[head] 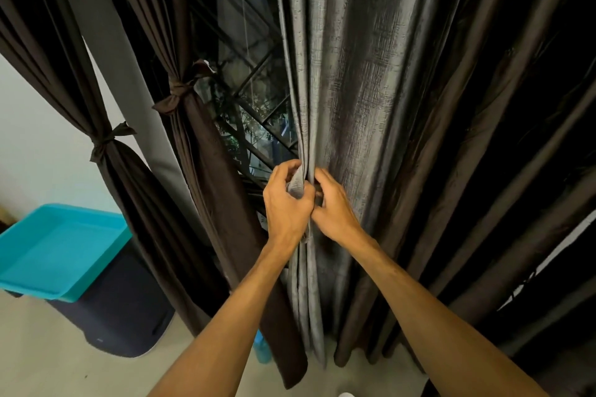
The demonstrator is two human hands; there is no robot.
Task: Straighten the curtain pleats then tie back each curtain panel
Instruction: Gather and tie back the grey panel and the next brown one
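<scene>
The left hand (287,203) pinched a bunch of gathered pleats at the left edge of the grey curtain (354,90), fingers and thumb curled round the fabric. The right hand (335,209) touched it, fingers curled into the next fold just to the right. That one curtain hung untied, its long axis vertical, the pleats running down to the floor. Left of it hung two brown ones, also vertical. The inner panel (206,171) was cinched mid-height by a knotted tie (177,93), the outer panel (106,177) by a second tie (108,138). One teal tray (58,251) lay on one dark bin (122,309) at the lower left. Behind, between inner panel and grey curtain, showed one grilled window (254,84).
</scene>
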